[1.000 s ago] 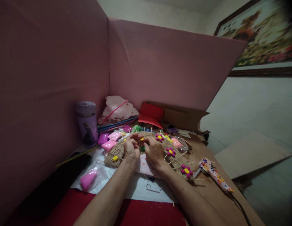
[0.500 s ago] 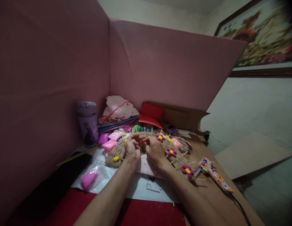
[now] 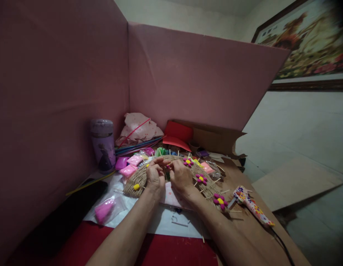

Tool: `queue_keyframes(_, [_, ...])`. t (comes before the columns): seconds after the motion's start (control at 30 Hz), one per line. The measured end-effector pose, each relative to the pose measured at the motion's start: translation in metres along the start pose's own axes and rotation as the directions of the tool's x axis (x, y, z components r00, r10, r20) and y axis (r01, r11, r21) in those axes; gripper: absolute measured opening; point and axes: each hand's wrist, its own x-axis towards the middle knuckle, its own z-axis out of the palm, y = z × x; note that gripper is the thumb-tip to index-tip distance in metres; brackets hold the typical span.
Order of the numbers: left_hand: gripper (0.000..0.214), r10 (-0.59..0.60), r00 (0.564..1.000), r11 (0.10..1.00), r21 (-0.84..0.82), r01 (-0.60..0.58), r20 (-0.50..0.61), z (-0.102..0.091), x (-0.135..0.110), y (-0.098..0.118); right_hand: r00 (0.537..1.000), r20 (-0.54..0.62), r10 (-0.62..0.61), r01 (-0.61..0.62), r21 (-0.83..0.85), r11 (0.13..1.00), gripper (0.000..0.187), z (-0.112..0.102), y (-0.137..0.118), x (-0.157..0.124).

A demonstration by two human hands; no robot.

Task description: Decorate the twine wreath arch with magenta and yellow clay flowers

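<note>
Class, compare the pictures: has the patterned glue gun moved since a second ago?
No. The glue gun keeps the same place and angle against the cardboard box behind it.

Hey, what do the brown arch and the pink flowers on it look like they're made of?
The brown arch looks wrapped in jute-like twine: tan, matte, with a faintly ribbed, fibrous surface. The pink flowers look like soft modelling clay: smooth, matte, rounded petals around a yellow centre; foam clay or dough is also possible.
</note>
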Motion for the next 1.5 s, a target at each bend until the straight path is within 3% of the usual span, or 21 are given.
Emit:
queue_keyframes(0.13, [0.033, 0.029, 0.999, 0.998, 0.054, -0.029, 0.016, 0.002, -0.001, -0.002, 1.000, 0.005, -0.017, 0.017, -0.017, 1.000, 0.018, 0.002, 0.000, 0.001])
queue_keyframes(0.47, [0.030, 0.107, 0.990, 0.922, 0.363, -0.133, 0.091, 0.008, -0.007, 0.000, 1.000, 0.010, 0.002, -0.002, 0.017, 1.000, 0.019, 0.000, 0.000, 0.000])
queue_keyframes(0.77, [0.033, 0.389, 0.909, 0.662, 0.642, -0.387, 0.147, 0.003, -0.012, 0.018, 0.999, -0.007, -0.046, 0.046, 0.007, 0.999, 0.010, 0.005, 0.002, 0.000])
queue_keyframes(0.9, [0.017, 0.365, 0.920, 0.522, 0.787, -0.330, 0.144, 0.000, -0.011, 0.018, 1.000, -0.001, -0.030, 0.029, -0.027, 0.999, 0.009, 0.005, 0.001, 0.000])
queue_keyframes(1.07, [0.017, 0.323, 0.945, 0.533, 0.815, -0.228, 0.053, 0.000, -0.016, 0.015, 1.000, 0.023, -0.011, 0.012, -0.048, 0.999, 0.010, 0.004, -0.001, 0.000])
queue_keyframes(1.13, [0.018, 0.322, 0.945, 0.496, 0.841, -0.215, 0.052, -0.002, -0.016, 0.014, 1.000, 0.026, -0.007, 0.008, -0.041, 0.999, 0.010, 0.003, -0.001, 0.000])
queue_keyframes(1.43, [0.013, 0.342, 0.918, 0.255, 0.920, -0.298, 0.203, -0.011, -0.013, 0.007, 0.999, -0.010, -0.038, 0.037, -0.026, 0.999, 0.013, 0.005, 0.001, -0.003])
queue_keyframes(1.5, [0.014, 0.332, 0.912, 0.240, 0.914, -0.328, 0.240, -0.011, -0.014, 0.007, 0.999, -0.007, -0.040, 0.040, -0.031, 0.999, 0.013, 0.004, 0.002, -0.003])
